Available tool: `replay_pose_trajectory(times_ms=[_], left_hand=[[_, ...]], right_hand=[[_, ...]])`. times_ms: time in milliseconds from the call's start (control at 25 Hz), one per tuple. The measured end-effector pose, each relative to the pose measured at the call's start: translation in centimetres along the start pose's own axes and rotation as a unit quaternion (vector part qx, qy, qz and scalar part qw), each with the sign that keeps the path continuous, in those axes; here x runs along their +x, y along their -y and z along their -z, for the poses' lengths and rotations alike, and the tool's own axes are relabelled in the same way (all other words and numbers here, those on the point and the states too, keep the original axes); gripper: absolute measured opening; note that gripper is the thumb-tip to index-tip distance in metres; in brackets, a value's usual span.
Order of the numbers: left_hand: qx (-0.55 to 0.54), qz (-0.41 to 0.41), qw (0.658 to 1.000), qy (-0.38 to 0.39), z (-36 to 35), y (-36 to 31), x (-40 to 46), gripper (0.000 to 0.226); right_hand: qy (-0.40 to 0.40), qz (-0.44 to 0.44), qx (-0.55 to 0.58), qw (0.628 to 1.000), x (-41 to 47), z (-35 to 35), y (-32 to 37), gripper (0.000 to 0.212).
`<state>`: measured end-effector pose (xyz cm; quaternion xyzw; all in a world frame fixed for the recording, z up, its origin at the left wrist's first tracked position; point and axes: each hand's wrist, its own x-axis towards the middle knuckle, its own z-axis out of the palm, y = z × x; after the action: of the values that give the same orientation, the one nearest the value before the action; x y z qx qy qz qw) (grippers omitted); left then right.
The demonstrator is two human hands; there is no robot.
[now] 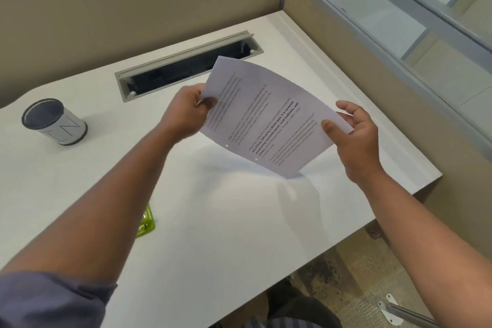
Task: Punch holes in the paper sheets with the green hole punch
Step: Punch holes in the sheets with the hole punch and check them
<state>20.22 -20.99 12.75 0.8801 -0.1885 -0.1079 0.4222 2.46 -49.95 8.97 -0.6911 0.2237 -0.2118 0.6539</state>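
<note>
A printed paper sheet [269, 117] is held in the air above the white desk [226, 221], tilted and slightly curved. Two small punched holes show along its lower left edge. My left hand [186, 112] pinches its upper left edge. My right hand [354, 136] grips its right edge with thumb on top. The green hole punch [146, 222] lies on the desk near the front, mostly hidden under my left forearm.
A cylindrical pen cup [54, 121] stands at the desk's left. An open cable tray slot [186, 66] is set into the desk at the back. Beige partition walls close off the back and right. The desk's right edge drops to the floor.
</note>
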Motion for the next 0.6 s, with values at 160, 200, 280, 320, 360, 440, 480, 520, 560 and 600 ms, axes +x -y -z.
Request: replay_pose_trajectory(times_ms=[160,200,280,320,360,440,480,520,560,600], left_hand=[[0.039,-0.025,0.997,0.053,1.1,-2.6,1.5,0.047],[0.05,-0.032,0.996,0.064,1.2,-3.2,1.8,0.052],[0.072,-0.05,0.992,0.089,1.1,-4.1,2.6,0.056],[0.081,-0.059,0.99,0.101,1.0,-4.4,3.1,0.056],[0.091,-0.066,0.988,0.108,0.8,-4.7,3.5,0.054],[0.107,-0.071,0.985,0.113,0.5,-4.8,4.6,0.045],[0.11,-0.073,0.985,0.109,0.4,-4.9,5.1,0.04],[0.111,-0.071,0.987,0.092,0.0,-4.9,5.5,0.032],[0.107,-0.068,0.99,0.054,-0.5,-4.6,5.9,0.027],[0.096,-0.065,0.993,-0.002,-1.3,-4.2,5.8,0.033]], right_hand=[[0.065,-0.001,-0.084,0.994,2.6,0.7,2.3,0.027],[0.099,-0.007,-0.122,0.988,3.1,0.6,2.7,0.023],[0.157,-0.005,-0.194,0.968,3.8,0.2,3.4,0.011],[0.175,-0.003,-0.214,0.961,4.1,-0.1,3.7,0.008],[0.186,-0.002,-0.221,0.957,4.2,-0.5,3.8,0.009],[0.196,-0.01,-0.21,0.958,4.5,-0.8,3.8,0.013],[0.196,-0.022,-0.194,0.961,4.7,-0.9,3.7,0.013],[0.194,-0.038,-0.175,0.965,5.0,-0.7,3.6,0.013],[0.187,-0.052,-0.159,0.968,5.4,-0.5,3.6,0.013],[0.18,-0.065,-0.147,0.97,5.8,-0.1,3.5,0.013]])
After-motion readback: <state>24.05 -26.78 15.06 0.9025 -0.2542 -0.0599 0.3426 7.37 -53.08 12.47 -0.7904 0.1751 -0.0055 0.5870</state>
